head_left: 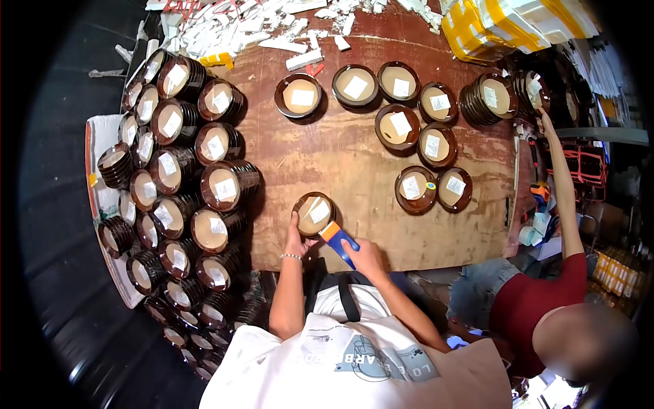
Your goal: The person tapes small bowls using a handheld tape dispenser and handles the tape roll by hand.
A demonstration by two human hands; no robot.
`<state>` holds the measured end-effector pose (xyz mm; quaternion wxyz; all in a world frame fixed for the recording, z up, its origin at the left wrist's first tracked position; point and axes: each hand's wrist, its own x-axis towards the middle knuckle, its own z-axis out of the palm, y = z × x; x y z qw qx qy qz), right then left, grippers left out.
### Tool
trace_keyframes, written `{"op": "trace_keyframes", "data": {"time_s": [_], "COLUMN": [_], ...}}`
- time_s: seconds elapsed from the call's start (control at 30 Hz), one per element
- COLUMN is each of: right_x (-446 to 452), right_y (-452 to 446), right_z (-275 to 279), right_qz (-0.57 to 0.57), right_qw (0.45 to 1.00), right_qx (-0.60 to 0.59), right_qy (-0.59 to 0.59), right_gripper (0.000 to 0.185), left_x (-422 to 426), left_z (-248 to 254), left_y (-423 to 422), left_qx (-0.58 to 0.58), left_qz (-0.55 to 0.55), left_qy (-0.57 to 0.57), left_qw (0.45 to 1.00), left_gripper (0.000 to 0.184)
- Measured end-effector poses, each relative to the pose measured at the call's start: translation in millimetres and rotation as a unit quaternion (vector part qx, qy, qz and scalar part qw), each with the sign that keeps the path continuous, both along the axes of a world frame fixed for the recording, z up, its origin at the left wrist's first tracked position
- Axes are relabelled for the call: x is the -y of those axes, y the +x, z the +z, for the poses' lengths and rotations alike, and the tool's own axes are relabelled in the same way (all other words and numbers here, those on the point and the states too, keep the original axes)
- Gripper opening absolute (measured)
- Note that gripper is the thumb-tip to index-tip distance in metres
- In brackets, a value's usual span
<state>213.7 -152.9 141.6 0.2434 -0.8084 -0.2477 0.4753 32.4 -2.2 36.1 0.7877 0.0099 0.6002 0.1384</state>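
Observation:
Near the table's front edge, my left hand (pixel 295 240) grips the lower left side of a round dark-rimmed dish (pixel 313 206) with a tan face and white labels on it. In my right hand (pixel 368 258) is a blue tool with an orange head (pixel 340 244). The orange head meets the dish's lower right rim. My right fingers are wrapped round the blue body. Similar labelled dishes (pixel 410 190) lie to the right on the wooden table.
Tall stacks of dishes (pixel 224 185) crowd the left side. White foam scraps (pixel 303 60) lie at the back, with yellow-taped boxes (pixel 477 31) at the back right. A person in a red top (pixel 545 296) reaches toward a dish stack (pixel 528 92) on the right.

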Motion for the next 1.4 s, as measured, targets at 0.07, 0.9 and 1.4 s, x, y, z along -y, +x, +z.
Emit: {"op": "trace_keyframes", "data": {"time_s": [0.07, 0.9, 1.4], "right_x": [-8.4, -94.0, -110.4], "right_y": [11.1, 84.1, -13.2], "right_z": [-5.3, -10.0, 1.3], "right_qz": [0.031, 0.147, 0.253], "right_qw": [0.999, 0.97, 0.939], "right_qx": [0.013, -0.176, 0.182], "right_qy": [0.028, 0.085, -0.144], "right_gripper": [0.053, 0.054, 0.046], "left_x": [13.0, -42.9, -37.3], "left_z": [-27.9, 43.2, 60.9], "left_y": [-21.2, -23.0, 1.7], "left_qx": [0.014, -0.175, -0.161], "left_qz": [-0.002, -0.206, -0.122], "left_qy": [0.017, 0.555, 0.502], "left_qw": [1.0, 0.787, 0.841], "left_gripper": [0.064, 0.074, 0.06]}}
